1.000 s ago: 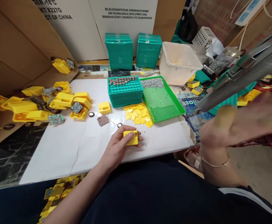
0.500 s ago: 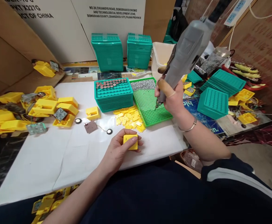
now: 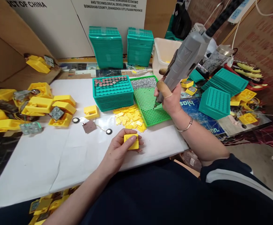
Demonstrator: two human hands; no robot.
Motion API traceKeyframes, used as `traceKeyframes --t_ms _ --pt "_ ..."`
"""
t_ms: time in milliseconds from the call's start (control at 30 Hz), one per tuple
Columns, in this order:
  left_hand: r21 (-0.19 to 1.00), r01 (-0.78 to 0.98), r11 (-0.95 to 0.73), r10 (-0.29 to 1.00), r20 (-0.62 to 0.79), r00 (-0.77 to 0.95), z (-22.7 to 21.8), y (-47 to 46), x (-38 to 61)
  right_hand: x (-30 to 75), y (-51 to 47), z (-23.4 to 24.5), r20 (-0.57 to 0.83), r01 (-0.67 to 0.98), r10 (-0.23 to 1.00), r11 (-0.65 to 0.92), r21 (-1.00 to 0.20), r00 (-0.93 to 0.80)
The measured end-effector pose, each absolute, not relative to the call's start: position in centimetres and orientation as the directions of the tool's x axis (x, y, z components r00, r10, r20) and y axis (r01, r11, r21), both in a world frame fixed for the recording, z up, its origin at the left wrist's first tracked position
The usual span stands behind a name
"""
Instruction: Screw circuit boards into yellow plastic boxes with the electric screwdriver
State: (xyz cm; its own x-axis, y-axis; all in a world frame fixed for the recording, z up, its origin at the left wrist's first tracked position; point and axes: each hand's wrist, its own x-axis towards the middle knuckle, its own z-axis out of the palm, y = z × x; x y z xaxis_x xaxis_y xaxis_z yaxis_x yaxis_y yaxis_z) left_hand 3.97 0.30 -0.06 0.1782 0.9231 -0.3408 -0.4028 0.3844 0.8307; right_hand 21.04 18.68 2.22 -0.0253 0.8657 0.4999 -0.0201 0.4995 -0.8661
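Observation:
My left hand (image 3: 119, 145) grips a small yellow plastic case (image 3: 133, 144), thumb across its face, just above the table's front part. In my right hand (image 3: 170, 95) is a grey electric screwdriver (image 3: 185, 57), slanting down to the left with a cable at its top. Its bit points down over the green perforated tray (image 3: 148, 117); whether the tip touches the tray I cannot tell. Small silvery screws (image 3: 144, 83) are heaped at the tray's far end. Tan covers sit on some fingers of my right hand. Beside the tray lies a pile of flat yellow pieces (image 3: 129, 117).
A stack of teal trays (image 3: 113, 101) with button cells on top stands left of the green tray. A yellow housing (image 3: 91, 112) and a brown square with a wired disc (image 3: 89, 126) lie nearby. Several yellow housings (image 3: 39, 105) crowd the left. More teal trays (image 3: 214, 103) stand right.
My right hand and the screwdriver have shifted slightly left and down, the bit still over the green tray. The view has tilted a little. The left hand keeps its hold on the yellow case.

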Motion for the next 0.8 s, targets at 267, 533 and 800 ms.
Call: traceKeyframes --t_ms 267,533,800 --pt "0.750 -0.547 0.372 0.927 -0.336 0.169 -0.3 0.6 4.0 19.5 14.7 6.8 0.546 -0.139 0.836 0.535 -0.834 -0.058" --pt "0.732 -0.580 0.358 0.931 -0.327 0.162 -0.1 0.6 4.0 16.4 8.1 6.2 0.479 -0.219 0.819 0.428 -0.877 -0.317" --pt "0.725 -0.591 0.353 0.934 -0.308 0.180 -0.4 0.5 3.9 16.0 8.4 5.1 0.441 -0.038 0.834 0.455 -0.889 -0.331"
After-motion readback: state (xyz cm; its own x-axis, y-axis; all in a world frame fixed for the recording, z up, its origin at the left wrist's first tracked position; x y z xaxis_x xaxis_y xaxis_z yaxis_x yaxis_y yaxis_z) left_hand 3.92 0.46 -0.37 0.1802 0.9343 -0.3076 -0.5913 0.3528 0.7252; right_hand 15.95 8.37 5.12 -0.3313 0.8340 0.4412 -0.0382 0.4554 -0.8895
